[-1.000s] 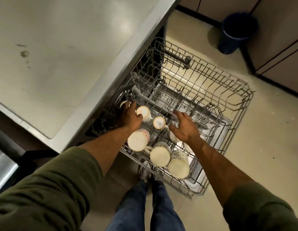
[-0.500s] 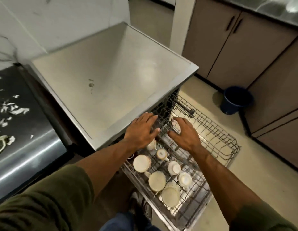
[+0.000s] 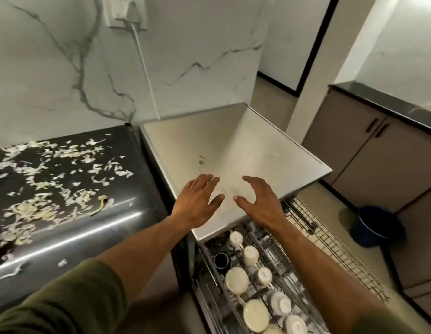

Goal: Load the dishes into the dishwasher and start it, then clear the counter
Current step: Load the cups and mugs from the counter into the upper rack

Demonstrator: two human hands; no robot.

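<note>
Head view: my left hand (image 3: pixel 197 201) and right hand (image 3: pixel 260 203) hovered empty, fingers spread.
Rack (image 3: pixel 330 249): upturned cups (image 3: pixel 236 280) sat near.
Counter (image 3: pixel 72 225): scraps (image 3: pixel 41 208) lay left.

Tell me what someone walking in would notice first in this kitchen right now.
Probably the pale vegetable scraps strewn over the dark counter on the left. Next, the two bare hands, left hand and right hand, held open above the steel dishwasher top, holding nothing. Below them, the pulled-out rack holds upturned cups at bottom right.
</note>
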